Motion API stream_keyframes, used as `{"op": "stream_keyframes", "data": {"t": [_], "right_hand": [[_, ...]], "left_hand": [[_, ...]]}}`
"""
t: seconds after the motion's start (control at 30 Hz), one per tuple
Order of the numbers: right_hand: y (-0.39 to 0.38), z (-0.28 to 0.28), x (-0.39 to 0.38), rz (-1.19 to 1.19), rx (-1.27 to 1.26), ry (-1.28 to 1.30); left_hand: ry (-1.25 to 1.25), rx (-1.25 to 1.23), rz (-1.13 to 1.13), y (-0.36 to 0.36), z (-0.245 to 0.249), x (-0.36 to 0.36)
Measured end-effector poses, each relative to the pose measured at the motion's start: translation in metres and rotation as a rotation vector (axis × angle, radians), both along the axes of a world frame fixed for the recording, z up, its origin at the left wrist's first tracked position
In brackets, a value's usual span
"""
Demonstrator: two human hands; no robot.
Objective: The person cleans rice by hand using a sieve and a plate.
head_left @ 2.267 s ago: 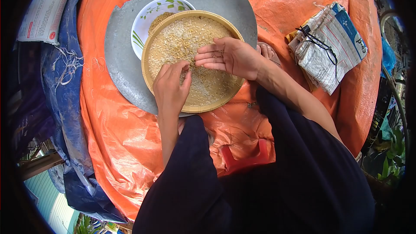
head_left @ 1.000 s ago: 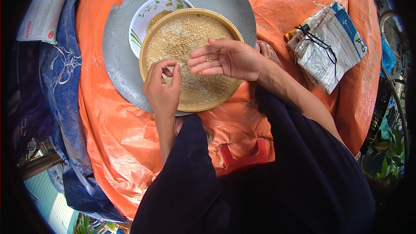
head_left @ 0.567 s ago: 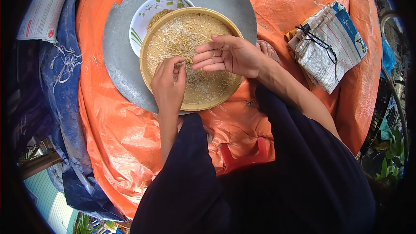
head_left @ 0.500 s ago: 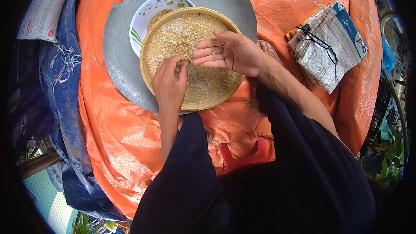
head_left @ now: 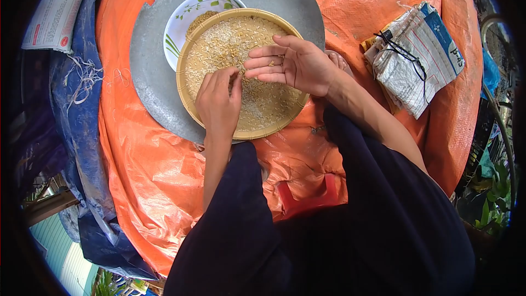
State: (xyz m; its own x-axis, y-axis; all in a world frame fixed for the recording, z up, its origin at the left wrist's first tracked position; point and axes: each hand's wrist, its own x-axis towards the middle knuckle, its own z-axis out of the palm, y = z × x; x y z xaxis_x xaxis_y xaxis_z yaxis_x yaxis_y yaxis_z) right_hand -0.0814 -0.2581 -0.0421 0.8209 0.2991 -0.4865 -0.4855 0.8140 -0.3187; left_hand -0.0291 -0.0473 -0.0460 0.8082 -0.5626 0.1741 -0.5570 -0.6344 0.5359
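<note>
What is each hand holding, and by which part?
The right hand lies open, a few grains resting on its fingers. The left hand has fingertips in the rice; whether they pinch any cannot be told.

Bright, even daylight from overhead — soft, short shadows only. Mild sheen on the creases of the orange tarp (head_left: 153,186). Sharp focus at centre, down to single grains (head_left: 219,44) in the woven tray (head_left: 181,79). Strong fisheye bending toward the edges — black vignetted corners, slightly soft rim.
</note>
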Motion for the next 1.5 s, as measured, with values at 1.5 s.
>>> {"op": "stream_keyframes", "data": {"t": [1.5], "right_hand": [[-0.0009, -0.0014, -0.0004, 0.019, -0.035, -0.028]], "left_hand": [[0.035, -0.019, -0.002, -0.0029, 0.0028, 0.0007]]}}
